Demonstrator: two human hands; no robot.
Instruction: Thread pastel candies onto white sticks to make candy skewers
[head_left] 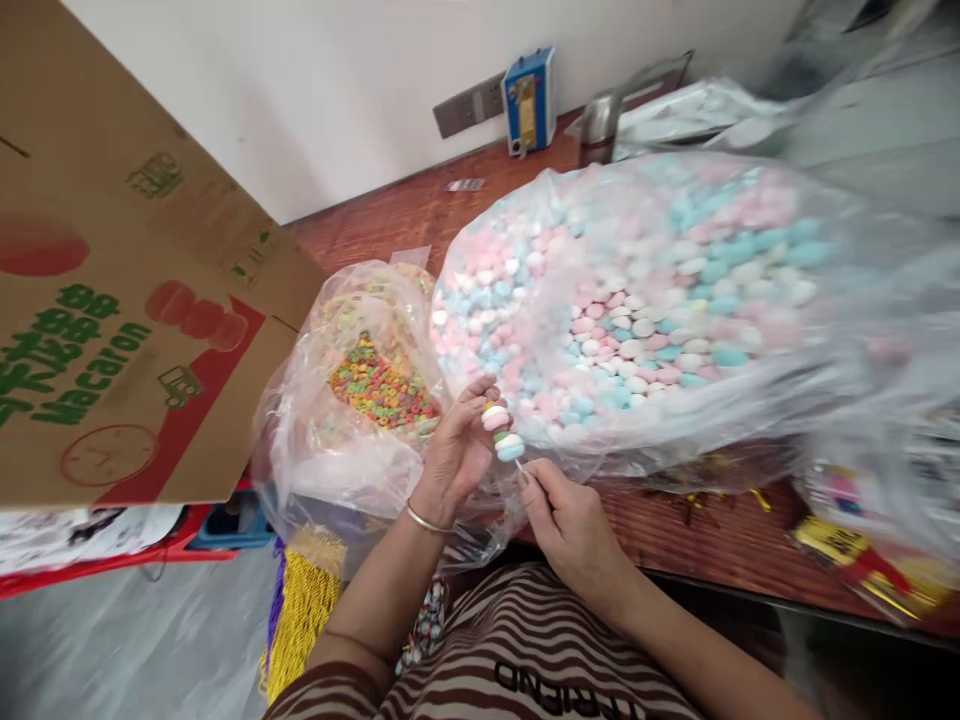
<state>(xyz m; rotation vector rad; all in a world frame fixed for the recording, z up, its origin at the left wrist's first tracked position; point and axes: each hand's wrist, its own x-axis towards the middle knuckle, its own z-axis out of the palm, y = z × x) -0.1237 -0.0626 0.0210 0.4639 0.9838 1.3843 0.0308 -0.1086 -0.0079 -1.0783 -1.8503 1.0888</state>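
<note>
A marshmallow skewer (496,420) is in front of me, with pink-and-white and blue-and-white pieces and small coloured rings between and above them. My right hand (574,525) pinches its thin white stick from below. Curled around the upper end, my left hand (459,445) has its fingertips at the top ring; part of the grip is hidden. Behind my left hand lies an open plastic bag of coloured cereal rings (379,385). Beyond the skewer spreads a large clear bag of pink, white and blue marshmallows (630,330).
A big cardboard box (150,380) stands at left. By the wall are a blue device (529,100), a socket strip (471,105) and a metal cup (599,125). A yellow packet (862,565) lies at the table's right edge. Yellow tassels (306,605) hang at lower left.
</note>
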